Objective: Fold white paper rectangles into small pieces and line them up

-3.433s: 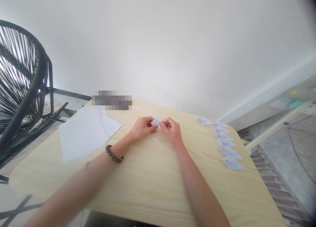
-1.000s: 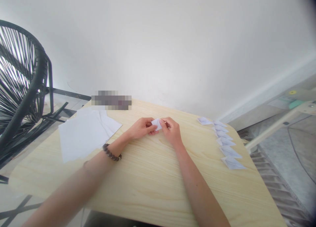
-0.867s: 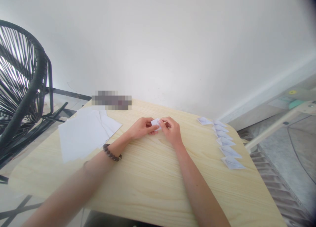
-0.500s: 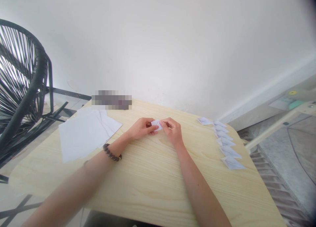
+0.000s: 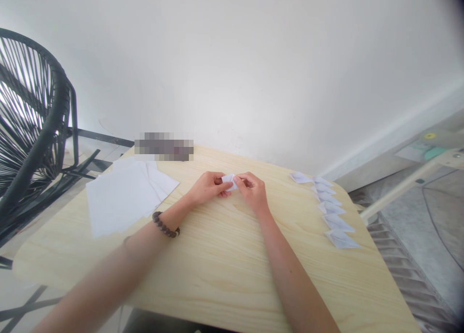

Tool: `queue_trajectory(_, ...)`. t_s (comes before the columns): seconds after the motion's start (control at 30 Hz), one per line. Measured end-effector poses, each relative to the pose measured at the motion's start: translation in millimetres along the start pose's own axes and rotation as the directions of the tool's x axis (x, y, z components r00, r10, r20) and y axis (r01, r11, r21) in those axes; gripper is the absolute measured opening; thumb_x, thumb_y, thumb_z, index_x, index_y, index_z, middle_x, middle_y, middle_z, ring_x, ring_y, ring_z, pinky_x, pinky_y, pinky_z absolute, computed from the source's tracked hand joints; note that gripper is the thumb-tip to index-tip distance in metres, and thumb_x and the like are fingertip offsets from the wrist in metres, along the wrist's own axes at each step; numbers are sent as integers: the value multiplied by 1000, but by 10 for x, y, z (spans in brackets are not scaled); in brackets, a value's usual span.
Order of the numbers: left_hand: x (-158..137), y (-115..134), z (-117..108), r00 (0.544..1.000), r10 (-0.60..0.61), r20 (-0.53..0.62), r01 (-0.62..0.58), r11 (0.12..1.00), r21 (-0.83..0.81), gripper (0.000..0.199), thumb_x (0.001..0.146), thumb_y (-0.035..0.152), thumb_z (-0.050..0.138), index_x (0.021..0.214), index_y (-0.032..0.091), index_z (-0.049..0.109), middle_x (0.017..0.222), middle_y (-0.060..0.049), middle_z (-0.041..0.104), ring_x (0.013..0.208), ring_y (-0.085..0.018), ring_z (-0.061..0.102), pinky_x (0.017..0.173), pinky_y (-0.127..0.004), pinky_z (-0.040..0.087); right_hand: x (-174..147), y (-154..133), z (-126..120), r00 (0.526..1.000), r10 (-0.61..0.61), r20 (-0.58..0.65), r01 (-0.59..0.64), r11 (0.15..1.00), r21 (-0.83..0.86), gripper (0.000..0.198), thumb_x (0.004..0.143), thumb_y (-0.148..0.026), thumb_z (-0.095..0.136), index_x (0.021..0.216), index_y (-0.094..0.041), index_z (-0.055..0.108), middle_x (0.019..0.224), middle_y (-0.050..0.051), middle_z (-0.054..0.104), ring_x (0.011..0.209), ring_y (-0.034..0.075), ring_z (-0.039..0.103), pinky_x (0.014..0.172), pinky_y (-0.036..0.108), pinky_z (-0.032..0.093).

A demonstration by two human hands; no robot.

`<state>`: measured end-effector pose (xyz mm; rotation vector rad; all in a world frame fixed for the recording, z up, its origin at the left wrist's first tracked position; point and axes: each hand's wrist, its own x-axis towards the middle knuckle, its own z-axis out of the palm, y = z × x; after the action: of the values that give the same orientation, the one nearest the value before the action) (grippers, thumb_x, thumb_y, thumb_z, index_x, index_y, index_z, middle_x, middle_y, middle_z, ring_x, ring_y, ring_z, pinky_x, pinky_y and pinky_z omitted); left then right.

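Observation:
Between my two hands, just above the middle of the table, is a small piece of folded white paper [image 5: 228, 180]. My left hand [image 5: 207, 188] pinches its left side, thumb on the front face. On the other side, my right hand [image 5: 253, 190] grips the right edge between thumb and fingers. Part of the paper is hidden behind the fingertips. A dark beaded bracelet [image 5: 166, 224] circles my left wrist. To the right lie several folded white paper pieces [image 5: 339, 222] in a column, pointed in shape.
A pile of white paper sheets [image 5: 119, 197] lies at the left of the light wooden table [image 5: 210, 265]. Behind it is a blurred-out dark object [image 5: 163, 147]. A black corded chair [image 5: 54, 106] stands at the left. The white wall [image 5: 232, 72] rises behind the table.
Almost nothing differs. The folded paper has tilted slightly in my fingers, and both hands stay in the same place.

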<state>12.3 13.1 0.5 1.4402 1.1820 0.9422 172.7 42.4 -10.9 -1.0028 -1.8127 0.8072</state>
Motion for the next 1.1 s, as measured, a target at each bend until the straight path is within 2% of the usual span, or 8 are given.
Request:
queue_trajectory(0.17, 12, -9, 0, 1000, -4, -20, 1, 989, -149, 34, 69, 40, 60, 88, 12, 56, 73, -7, 67, 68, -17, 63, 65, -28, 49, 24, 67, 1, 994, 102, 32, -104, 991, 80, 26, 75, -39, 51, 83, -16, 60, 71, 2, 62, 52, 10, 51, 48, 22, 40)
queue_trajectory(0.3, 25, -25, -3, 1000, 3, -24, -8, 977, -211, 37, 68, 38, 62, 92, 12, 54, 78, -8, 67, 78, -19, 63, 72, -32, 49, 26, 95, 2, 993, 117, 19, -118, 991, 64, 26, 74, -39, 53, 83, -16, 61, 64, 1, 60, 50, 10, 49, 48, 22, 40)
queue_trajectory(0.47, 18, -36, -14, 1000, 5, -27, -8, 995, -96, 34, 68, 38, 61, 89, 12, 56, 72, -5, 67, 71, -18, 63, 66, -29, 49, 4, 52, 15, 999, 45, -21, -45, 999, 16, 21, 74, -35, 53, 74, -16, 60, 69, 3, 62, 59, 12, 54, 57, 25, 45)
queue_trajectory(0.67, 9, -32, -1, 998, 38, -40, -38, 999, -13, 34, 70, 39, 58, 91, 13, 55, 70, -5, 66, 70, -19, 63, 61, -26, 48, -16, 12, 51, 998, -28, -61, 23, 996, -86, 17, 75, -31, 51, 70, -17, 59, 68, 2, 60, 59, 11, 55, 57, 24, 45)
queue_trajectory(0.87, 8, -22, -2, 999, 31, -44, -33, 998, -51, 38, 68, 40, 60, 93, 12, 56, 68, -4, 67, 69, -18, 63, 63, -27, 48, -6, 61, 57, 997, 34, -71, -36, 999, -31, 21, 75, -35, 52, 74, -16, 61, 71, 4, 63, 61, 13, 57, 59, 26, 46)
queue_trajectory(1.0, 11, -1, 14, 998, 38, -48, -43, 994, -102, 41, 72, 44, 54, 98, 12, 56, 78, -7, 66, 75, -18, 62, 68, -29, 49, 12, 77, 11, 991, 125, -36, -123, 991, 57, 25, 73, -39, 55, 78, -16, 62, 59, 1, 60, 48, 10, 52, 49, 23, 43)
queue_trajectory(1.1, 11, 20, 14, 994, 72, -86, -77, 996, -50, 42, 75, 49, 48, 93, 13, 60, 83, -7, 65, 76, -17, 60, 65, -26, 50, 21, 71, -19, 989, 148, 16, -149, 983, 109, 26, 72, -40, 55, 79, -15, 63, 54, -1, 56, 44, 9, 49, 44, 21, 41)
